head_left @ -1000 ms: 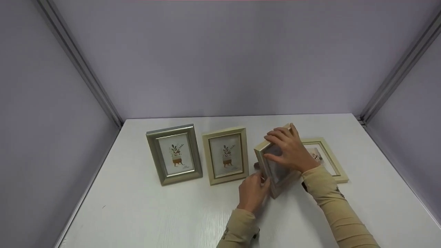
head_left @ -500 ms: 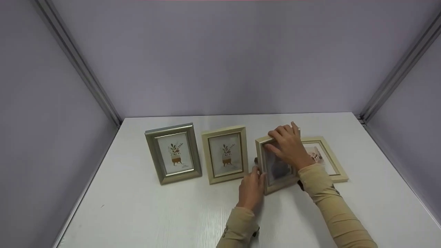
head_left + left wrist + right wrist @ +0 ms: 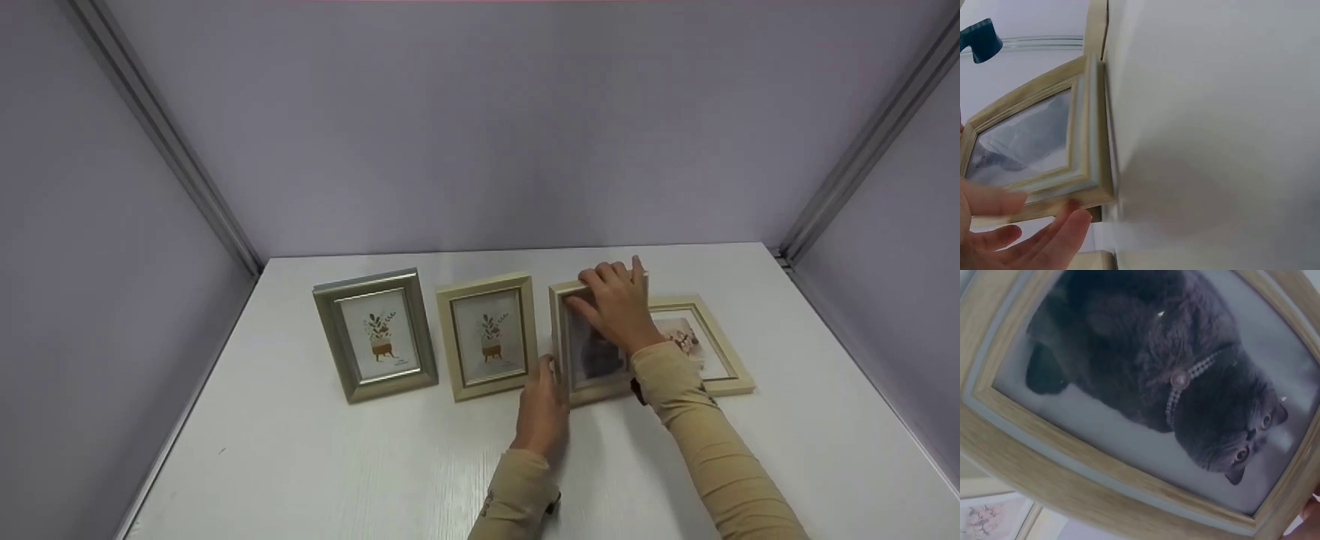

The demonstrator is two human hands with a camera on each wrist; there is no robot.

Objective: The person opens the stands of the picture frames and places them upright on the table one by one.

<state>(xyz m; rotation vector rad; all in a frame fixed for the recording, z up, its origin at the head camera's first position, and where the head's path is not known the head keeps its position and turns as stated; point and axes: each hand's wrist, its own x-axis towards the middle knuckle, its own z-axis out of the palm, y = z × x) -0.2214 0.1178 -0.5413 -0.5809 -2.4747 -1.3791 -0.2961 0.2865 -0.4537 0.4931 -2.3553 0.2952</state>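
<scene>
A light wood picture frame [image 3: 598, 337] stands leaning slightly back on the table, its front towards me. A grey cat photo [image 3: 1185, 382] fills it in the right wrist view. My right hand [image 3: 619, 304] grips its top edge, fingers over the top and thumb across the front. By its lower left side is my left hand [image 3: 541, 409]. In the left wrist view, that hand's fingers [image 3: 1067, 236] are fairly straight beside the frame's side edge, with the thumb blurred in front. Whether they touch the frame is hard to tell.
Left of it stand a cream frame [image 3: 450, 337] and a silver-grey frame [image 3: 337, 352], both with potted-plant pictures. A cream frame with a flower picture [image 3: 724, 345] lies flat at the right, partly behind my right arm. Walls enclose the white table [image 3: 337, 465] at the back and sides.
The cat-photo frame has turned to face front, come more upright and shifted slightly back and left. My right hand went with it; my left hand's fingers have loosened from its side.
</scene>
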